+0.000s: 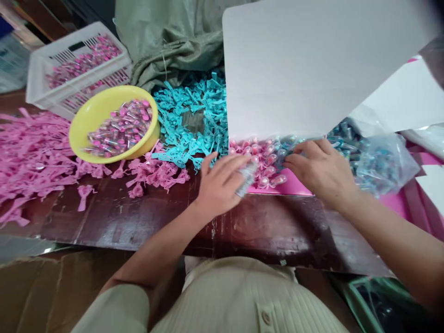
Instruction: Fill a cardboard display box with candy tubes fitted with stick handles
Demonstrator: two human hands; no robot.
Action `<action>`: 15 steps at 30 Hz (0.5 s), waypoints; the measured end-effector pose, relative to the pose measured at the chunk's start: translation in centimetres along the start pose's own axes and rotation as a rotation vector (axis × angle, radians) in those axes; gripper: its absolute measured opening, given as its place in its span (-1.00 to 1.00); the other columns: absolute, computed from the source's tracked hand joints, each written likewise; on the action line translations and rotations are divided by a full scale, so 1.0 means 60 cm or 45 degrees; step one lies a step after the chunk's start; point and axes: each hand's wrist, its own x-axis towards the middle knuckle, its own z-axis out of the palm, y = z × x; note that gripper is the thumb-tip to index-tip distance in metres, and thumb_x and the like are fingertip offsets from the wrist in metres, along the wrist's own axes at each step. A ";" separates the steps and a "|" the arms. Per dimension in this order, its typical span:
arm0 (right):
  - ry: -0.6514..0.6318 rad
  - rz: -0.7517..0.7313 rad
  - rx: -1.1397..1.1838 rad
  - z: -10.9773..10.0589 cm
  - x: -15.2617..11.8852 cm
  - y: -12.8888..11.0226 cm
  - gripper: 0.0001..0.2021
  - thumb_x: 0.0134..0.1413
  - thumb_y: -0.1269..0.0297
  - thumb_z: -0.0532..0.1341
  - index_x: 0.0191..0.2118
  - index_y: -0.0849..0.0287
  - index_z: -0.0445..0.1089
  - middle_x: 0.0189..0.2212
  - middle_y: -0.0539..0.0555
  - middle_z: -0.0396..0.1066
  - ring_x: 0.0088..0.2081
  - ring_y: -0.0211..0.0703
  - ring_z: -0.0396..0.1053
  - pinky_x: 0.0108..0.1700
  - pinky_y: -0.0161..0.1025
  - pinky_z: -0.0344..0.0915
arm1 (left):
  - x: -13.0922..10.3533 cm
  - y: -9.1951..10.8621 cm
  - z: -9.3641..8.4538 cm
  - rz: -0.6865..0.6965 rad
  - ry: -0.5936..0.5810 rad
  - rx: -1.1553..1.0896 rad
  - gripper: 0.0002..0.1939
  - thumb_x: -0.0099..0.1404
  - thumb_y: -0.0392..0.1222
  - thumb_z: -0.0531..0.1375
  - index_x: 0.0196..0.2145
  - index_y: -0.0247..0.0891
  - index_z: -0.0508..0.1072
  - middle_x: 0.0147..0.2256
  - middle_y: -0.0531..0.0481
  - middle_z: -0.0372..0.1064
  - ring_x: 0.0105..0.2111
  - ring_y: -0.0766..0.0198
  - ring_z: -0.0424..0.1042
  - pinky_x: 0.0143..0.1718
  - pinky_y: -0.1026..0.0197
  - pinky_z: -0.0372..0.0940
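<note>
An open box [294, 186] with a pink inside and a raised white lid [294, 69] lies on the table. Inside are rows of pink capsules [265, 162] and some blue ones [282, 152]. Over the box's left edge, my left hand [224, 182] is wrapped round several clear, blurred capsules [247, 179]. My right hand [321, 169] reaches over the right part of the box beside the blue capsules, its fingertips pressed together; what they hold is hidden.
A yellow bowl [81, 118] and a white basket [38, 88] hold pink capsules at the left. Pink pieces [31, 157] and turquoise pieces [187, 101] are heaped on the table [138, 222]. At the right lies a plastic bag of blue capsules [379, 162].
</note>
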 end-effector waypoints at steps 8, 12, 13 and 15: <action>-0.057 -0.087 0.026 -0.004 0.008 0.006 -0.78 0.34 0.22 0.16 -0.16 0.04 0.58 0.00 0.18 0.44 0.01 0.11 0.20 -0.08 -0.03 0.10 | -0.047 -0.177 0.025 -0.457 -0.557 0.334 -0.55 0.39 -0.30 -0.02 0.15 -0.30 0.43 0.16 -0.29 0.36 0.11 -0.23 0.25 0.03 -0.20 0.18; -0.011 0.028 0.049 -0.015 -0.002 0.019 -0.75 0.33 0.14 0.18 -0.05 0.02 0.58 0.04 0.20 0.39 0.04 0.17 0.18 -0.06 -0.01 0.08 | -0.052 -0.233 0.037 -0.304 -0.717 0.270 -0.51 0.45 -0.23 -0.12 0.20 -0.16 0.40 0.22 -0.21 0.32 0.11 -0.24 0.20 -0.02 -0.22 0.14; -0.002 0.049 0.067 -0.012 -0.004 0.019 -0.74 0.33 0.12 0.17 -0.06 0.02 0.59 0.04 0.20 0.39 0.04 0.17 0.17 -0.05 -0.01 0.08 | -0.052 -0.242 0.038 -0.270 -0.753 0.279 -0.52 0.46 -0.21 -0.12 0.18 -0.14 0.42 0.17 -0.22 0.37 0.10 -0.24 0.20 -0.02 -0.22 0.13; 0.001 0.060 0.110 0.000 -0.006 0.016 -0.73 0.35 0.10 0.15 -0.11 0.02 0.60 0.02 0.20 0.38 0.03 0.17 0.18 -0.06 -0.01 0.07 | -0.051 -0.253 0.042 -0.193 -0.809 0.347 -0.54 0.47 -0.20 -0.13 0.13 -0.14 0.45 0.01 -0.25 0.45 0.07 -0.22 0.21 -0.02 -0.21 0.12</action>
